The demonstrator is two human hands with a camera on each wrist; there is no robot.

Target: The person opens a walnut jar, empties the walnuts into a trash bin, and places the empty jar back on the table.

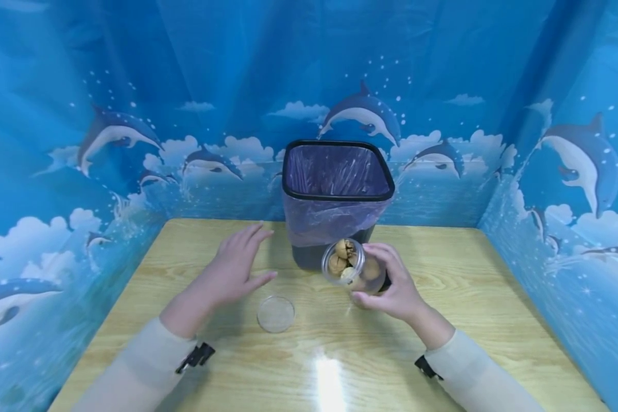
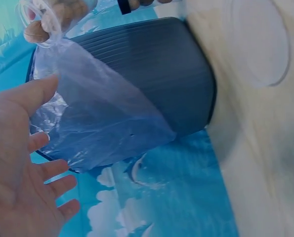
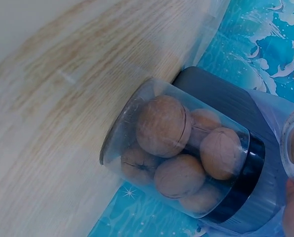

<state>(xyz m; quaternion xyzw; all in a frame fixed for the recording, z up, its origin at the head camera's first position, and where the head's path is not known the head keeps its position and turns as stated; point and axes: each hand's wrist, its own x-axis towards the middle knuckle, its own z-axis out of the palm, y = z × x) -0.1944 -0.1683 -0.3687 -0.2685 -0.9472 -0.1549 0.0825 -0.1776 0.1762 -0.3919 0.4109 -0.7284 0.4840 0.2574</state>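
Observation:
My right hand (image 1: 391, 283) grips a clear jar (image 3: 122, 123) with walnuts (image 3: 179, 175) inside and a black band around it. Tilted to the left, the jar has its uncovered mouth facing up and left in the head view, in front of the bin. My left hand (image 1: 229, 266) is held over the left side of the table, fingers extended and thumb apart, holding nothing. Below and right of it, a round clear lid (image 1: 276, 314) lies flat on the wood. In the left wrist view the left palm (image 2: 18, 163) shows beside the bin's purple liner.
A dark bin (image 1: 306, 256) with a black rim and a purple bag liner (image 1: 329, 220) stands at the table's back edge. Blue dolphin-print curtains (image 1: 226, 74) enclose the wooden table (image 1: 438, 257) at the back and both sides.

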